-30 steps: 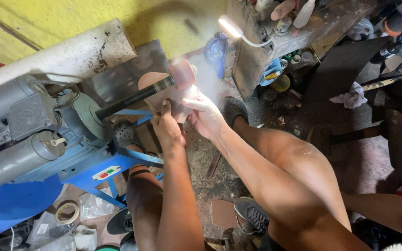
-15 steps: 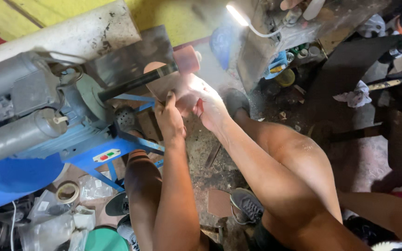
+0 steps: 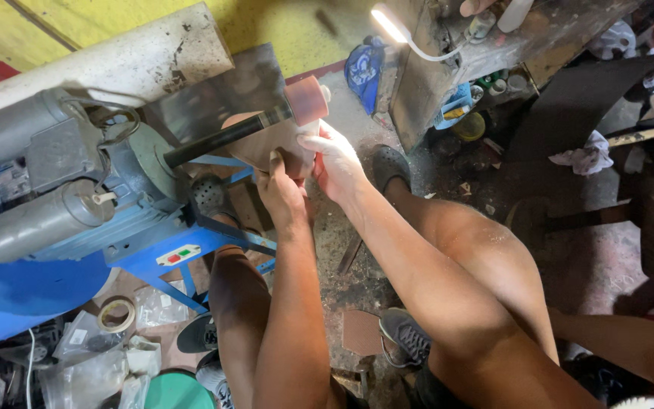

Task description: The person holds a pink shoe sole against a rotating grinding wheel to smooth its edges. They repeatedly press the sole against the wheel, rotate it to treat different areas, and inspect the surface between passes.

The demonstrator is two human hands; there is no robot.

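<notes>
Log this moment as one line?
left hand: holds brown piece | right hand: steadies it | sanding drum: above piece | motor: left

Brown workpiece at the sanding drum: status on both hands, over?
Left hand and right hand both gripping brown workpiece. Workpiece pressed under pink sanding drum on dark shaft. Nothing between hands and drum.

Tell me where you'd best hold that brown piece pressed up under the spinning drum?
Probably as shown: the brown piece by its lower edge, from below, left hand and right hand side by side. The sanding drum and black shaft cross its top, so fingers belong underneath.
</notes>
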